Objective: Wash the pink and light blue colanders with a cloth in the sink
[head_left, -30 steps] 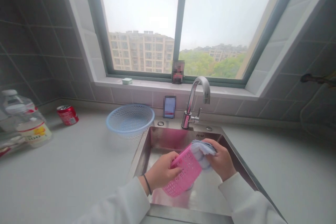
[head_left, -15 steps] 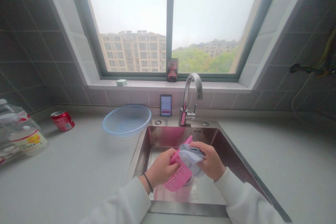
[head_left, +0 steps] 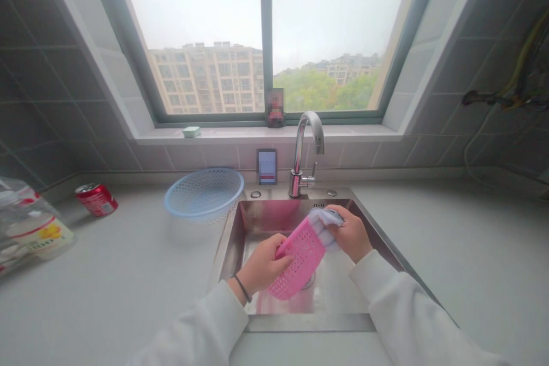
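**Grip and surroundings at the sink.** The left hand [head_left: 263,266] is clenched around the side wall of a pink perforated plastic basket [head_left: 298,260], and a black wristband [head_left: 243,289] sits just behind it. The right hand [head_left: 351,234] is closed on a folded pale blue cloth [head_left: 325,226], pressing it against the basket's upper end; neither hand has released. The basket is held tilted above the basin of the stainless steel sink [head_left: 309,323], clear of its floor. It appears light and fairly stiff, but its thin lattice may flex under a hard squeeze, and it would probably turn slippery if wet, so its solid upper edge seems the surer place to hold. The cloth appears soft and yielding, best gathered in the palm. Compared with the view 0.5 s earlier, the basket has rotated to show more of its perforated face, and the cloth now sits at its upper end rather than beside it. Behind the sink stands a chrome faucet [head_left: 300,151], with no running water visible. Left of the sink are a blue perforated basket [head_left: 203,193], then a red drink can [head_left: 96,199], and farther left a clear plastic bottle [head_left: 28,223].
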`<state>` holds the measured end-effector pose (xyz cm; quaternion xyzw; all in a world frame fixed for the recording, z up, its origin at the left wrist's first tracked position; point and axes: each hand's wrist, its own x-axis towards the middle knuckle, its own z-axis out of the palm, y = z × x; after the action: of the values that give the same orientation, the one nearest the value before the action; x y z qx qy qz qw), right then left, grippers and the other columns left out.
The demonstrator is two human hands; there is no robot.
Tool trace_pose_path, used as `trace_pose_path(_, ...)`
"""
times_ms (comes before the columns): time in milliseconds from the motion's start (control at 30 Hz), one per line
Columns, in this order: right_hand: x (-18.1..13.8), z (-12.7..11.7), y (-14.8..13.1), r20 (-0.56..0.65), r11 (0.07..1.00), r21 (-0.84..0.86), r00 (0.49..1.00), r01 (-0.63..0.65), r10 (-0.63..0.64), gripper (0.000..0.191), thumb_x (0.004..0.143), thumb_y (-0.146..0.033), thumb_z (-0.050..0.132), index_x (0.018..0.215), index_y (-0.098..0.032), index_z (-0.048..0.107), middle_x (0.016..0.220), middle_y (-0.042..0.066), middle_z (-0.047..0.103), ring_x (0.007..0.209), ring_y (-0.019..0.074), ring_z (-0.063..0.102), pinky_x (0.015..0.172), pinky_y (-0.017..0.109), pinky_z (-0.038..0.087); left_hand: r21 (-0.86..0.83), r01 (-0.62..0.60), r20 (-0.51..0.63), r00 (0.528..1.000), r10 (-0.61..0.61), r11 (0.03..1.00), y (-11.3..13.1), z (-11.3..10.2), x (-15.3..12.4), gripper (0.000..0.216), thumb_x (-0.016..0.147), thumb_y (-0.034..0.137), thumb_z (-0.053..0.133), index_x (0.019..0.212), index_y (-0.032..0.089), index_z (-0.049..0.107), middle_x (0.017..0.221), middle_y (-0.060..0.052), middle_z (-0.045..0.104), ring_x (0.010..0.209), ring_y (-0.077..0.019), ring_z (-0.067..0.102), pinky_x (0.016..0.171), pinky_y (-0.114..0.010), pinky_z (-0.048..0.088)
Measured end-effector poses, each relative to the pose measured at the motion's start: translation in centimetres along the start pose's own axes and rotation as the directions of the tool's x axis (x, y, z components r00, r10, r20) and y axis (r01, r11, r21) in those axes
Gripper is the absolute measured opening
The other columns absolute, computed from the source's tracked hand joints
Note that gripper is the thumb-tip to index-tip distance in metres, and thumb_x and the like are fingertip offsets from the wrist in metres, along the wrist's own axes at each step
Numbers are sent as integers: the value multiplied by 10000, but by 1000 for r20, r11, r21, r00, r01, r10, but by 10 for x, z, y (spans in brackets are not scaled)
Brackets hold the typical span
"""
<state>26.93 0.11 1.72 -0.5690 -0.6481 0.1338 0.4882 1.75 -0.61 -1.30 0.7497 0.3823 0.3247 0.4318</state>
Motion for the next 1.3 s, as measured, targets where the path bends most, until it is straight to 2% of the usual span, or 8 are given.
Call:
trace_pose_path(267,-21,17,-31,217,979,171,965,113,-150,273,722,-262,647,969,-198,742,974,77,774,881,256,718,804,348,563,27,9,-1,1000,-9,1000,-2,1,2,160,790,236,598,931,161,604,907,-40,663,841,-205,592,770,-303,437)
trace_pose_path(467,-4,0,-12,80,995,99,996,30,-38,307,774,-422,656,960,-186,716,906,75,762,802,256,704,743,351,565,-8,-11,3,1000,11,1000,-1,0,0,146,777,211,593,914,161,597,853,-16,625,790,-180,558,697,-266,416)
trace_pose_path(567,-1,-3,-8,36,999,52,999,-13,11,306,779,-429,650,953,-185,711,881,73,758,783,256,699,725,354,559,-11,6,4,1000,-6,1000,0,1,-1,135,773,203,594,899,155,596,854,-18,622,783,-177,558,691,-263,411)
trace_pose_path(667,-10,4,-16,85,994,96,994,59,-67,281,749,-350,651,968,-187,720,916,71,765,817,250,707,751,346,564,4,2,-16,1000,-2,1000,-1,1,0,145,774,201,593,911,153,605,871,-23,637,802,-184,569,713,-270,415)
trace_pose_path(833,-23,19,-27,259,967,153,936,204,-238,255,726,-262,678,965,-198,740,936,76,772,836,243,721,770,333,567,-18,-13,-23,1000,12,1000,-2,3,2,142,812,244,596,921,154,613,874,-30,663,814,-192,591,736,-279,425)
trace_pose_path(900,-18,17,-23,237,972,137,946,191,-219,254,742,-287,672,971,-201,740,954,80,771,851,251,718,782,347,568,-28,-11,-21,1000,10,1000,-3,2,3,137,797,220,593,917,156,611,871,-26,656,809,-188,586,726,-274,425)
trace_pose_path(1133,7,-2,14,41,1000,-4,999,12,-12,329,798,-435,621,990,-184,712,932,95,759,824,286,705,768,405,565,-43,6,3,1000,-5,999,-4,1,0,117,758,179,605,872,160,586,815,-4,601,757,-165,539,661,-251,396)
trace_pose_path(1300,8,5,28,46,999,-13,998,-35,36,331,794,-450,620,995,-200,702,930,70,757,839,267,704,782,379,555,-18,27,3,1000,-27,999,-3,1,0,128,750,163,603,877,160,584,841,-13,616,780,-174,547,684,-262,407)
